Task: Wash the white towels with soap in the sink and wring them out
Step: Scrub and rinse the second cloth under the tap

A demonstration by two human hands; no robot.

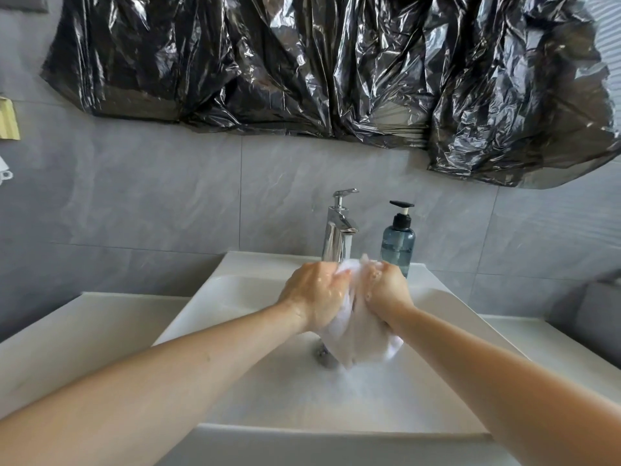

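The left hand is clenching the white towel bunched above the sink; the right hand is clenching its other side. The towel is hanging between both grips, long axis downward toward the drain.

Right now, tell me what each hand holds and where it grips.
Both hands hold one soapy white towel over the sink. The left hand and right hand grip its bunched upper part; the lower end hangs free.
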